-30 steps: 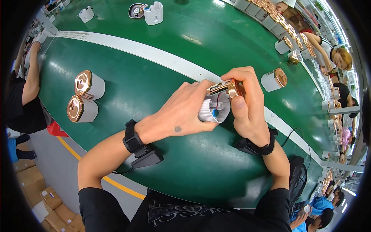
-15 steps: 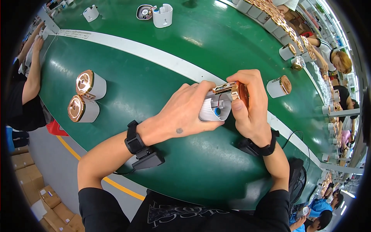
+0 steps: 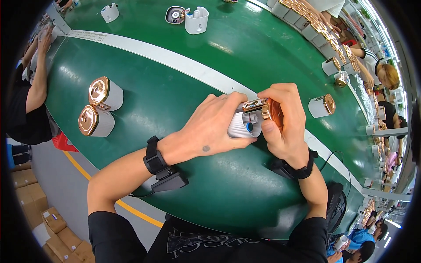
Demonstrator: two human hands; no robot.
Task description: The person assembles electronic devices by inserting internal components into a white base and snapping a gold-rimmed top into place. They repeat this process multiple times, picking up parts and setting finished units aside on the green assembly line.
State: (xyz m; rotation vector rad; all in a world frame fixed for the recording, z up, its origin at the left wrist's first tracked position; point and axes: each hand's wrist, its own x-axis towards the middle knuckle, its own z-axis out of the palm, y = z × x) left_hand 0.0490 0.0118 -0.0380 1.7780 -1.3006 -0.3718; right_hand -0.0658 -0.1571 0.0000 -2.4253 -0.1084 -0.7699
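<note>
One white ribbed housing is held over the green counter, its open end showing pale inner parts and a round blue piece. On its left side, the left hand grasps it with the back of the hand facing up, the thumb stretched along the near side and the fingers arched over the far side; its forearm slants in from the lower left of the housing, with a black strap at the wrist. To the right of the housing, the right hand grips a copper-coloured lid, fingers curled over the far edge and thumb pressed on the near one, the forearm rising steeply and the wrist tipped inward. The lid stands tilted on edge beside the housing's open end; whether the two touch is hard to tell. Well to the left of the housing sit two copper-topped canisters, touching each other; to its right, beyond the right hand, a single copper-topped canister lies on its side.
</note>
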